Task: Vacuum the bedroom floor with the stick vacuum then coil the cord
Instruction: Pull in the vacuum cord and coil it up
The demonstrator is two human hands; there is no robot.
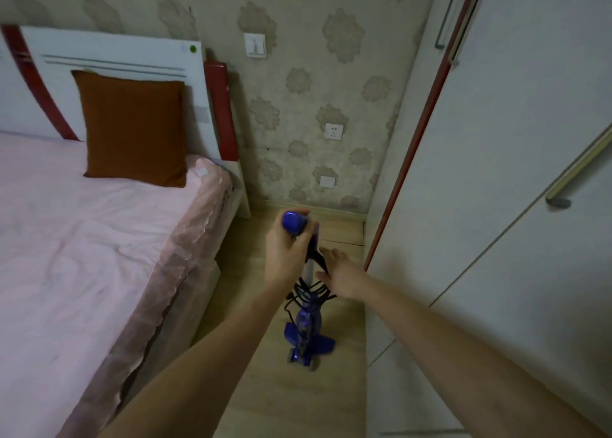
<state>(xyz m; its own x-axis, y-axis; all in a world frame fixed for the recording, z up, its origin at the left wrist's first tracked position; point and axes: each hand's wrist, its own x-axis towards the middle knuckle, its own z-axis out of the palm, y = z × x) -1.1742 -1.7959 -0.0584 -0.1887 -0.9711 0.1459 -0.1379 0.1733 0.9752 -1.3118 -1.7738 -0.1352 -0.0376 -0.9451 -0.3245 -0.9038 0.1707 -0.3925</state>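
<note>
1. The vacuum (306,325) stands upright on the floor (275,388) between bed (82,225) and wardrobe (496,205).
2. Left hand (286,252) grips the handle (294,222); steady it.
3. Right hand (341,277), fingers loose, touches the cord (313,291); wind even, snug loops.

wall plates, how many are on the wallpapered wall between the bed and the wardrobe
3, stacked down the wall: a switch plate up high, a socket at mid height, and a blank plate near the skirting. Others could be hidden behind the headboard.
</note>
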